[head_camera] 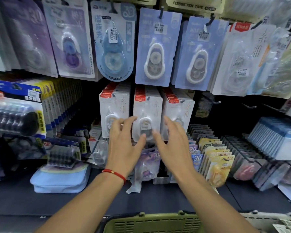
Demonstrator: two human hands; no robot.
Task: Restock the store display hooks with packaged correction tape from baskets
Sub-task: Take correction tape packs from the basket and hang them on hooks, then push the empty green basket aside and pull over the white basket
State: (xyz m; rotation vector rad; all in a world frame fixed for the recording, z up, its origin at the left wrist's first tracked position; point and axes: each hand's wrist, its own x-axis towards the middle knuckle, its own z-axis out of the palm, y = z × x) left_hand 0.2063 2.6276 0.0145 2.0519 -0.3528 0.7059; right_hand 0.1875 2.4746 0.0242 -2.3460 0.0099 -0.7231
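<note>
Three full rows of white correction tape packs (147, 115) with red headers hang side by side on the far pegs, and both hands reach to the middle one: the left hand (124, 145) and right hand (172, 145) have fingers spread and relaxed, holding nothing, their tips at the front pack's lower edges. The green basket (151, 222) sits near, at the bottom. The rows look packed tight, so a careless shove could, I think, knock the front pack off its hook onto the purple packs (148, 163) below.
</note>
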